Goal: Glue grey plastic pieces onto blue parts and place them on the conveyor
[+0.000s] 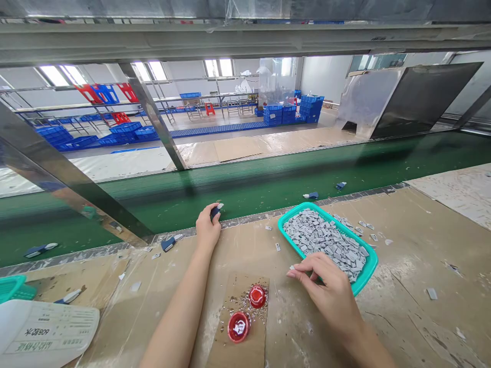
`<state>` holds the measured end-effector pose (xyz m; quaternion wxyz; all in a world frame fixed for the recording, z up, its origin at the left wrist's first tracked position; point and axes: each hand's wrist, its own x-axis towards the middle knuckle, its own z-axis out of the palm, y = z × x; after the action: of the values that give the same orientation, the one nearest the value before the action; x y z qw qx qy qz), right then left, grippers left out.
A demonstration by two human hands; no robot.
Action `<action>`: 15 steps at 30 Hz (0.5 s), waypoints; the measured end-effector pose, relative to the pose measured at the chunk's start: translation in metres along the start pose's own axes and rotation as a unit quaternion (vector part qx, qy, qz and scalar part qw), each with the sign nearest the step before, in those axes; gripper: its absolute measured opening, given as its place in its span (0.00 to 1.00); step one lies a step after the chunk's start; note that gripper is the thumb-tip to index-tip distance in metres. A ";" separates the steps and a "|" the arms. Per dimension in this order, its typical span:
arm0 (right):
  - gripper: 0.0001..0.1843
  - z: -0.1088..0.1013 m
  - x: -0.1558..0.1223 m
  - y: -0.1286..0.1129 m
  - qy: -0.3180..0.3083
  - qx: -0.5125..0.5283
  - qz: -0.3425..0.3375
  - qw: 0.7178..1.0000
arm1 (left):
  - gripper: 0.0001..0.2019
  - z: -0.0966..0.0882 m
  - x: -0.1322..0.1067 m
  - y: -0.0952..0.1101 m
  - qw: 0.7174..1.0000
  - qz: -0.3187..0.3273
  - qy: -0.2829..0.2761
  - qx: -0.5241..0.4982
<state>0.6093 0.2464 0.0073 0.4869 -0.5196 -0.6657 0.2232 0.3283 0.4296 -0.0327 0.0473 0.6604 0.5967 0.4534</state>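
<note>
Left hand (207,228) — grip closed on a dark blue part (216,210); right hand (329,292) — fingertips pinching a grey chip (292,267) over the teal tray (368,266).

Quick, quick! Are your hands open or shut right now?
Left hand: closed, holding a small dark blue piece.
Right hand: fingers pinched, holding a small grey piece.

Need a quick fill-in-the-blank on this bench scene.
The left hand holds a small ____ piece. The teal tray is heaped with ____ pieces. ____ red caps sit on the cardboard.

Answers: blue; grey; two.
</note>
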 end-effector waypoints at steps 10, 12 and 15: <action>0.05 0.000 0.001 -0.002 0.003 -0.001 -0.003 1.000 | 0.16 -0.002 0.001 0.001 1.000 0.003 0.004 0.002; 0.05 -0.001 0.000 -0.002 0.003 -0.002 -0.005 1.000 | 0.17 -0.002 0.001 0.002 1.000 0.003 0.013 0.001; 0.05 -0.001 -0.001 -0.001 0.003 -0.005 -0.006 1.000 | 0.18 -0.002 0.001 0.002 1.000 0.002 0.027 0.001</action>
<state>0.6092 0.2449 0.0084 0.4882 -0.5183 -0.6684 0.2151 0.3284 0.4289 -0.0292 0.0297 0.6488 0.5972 0.4706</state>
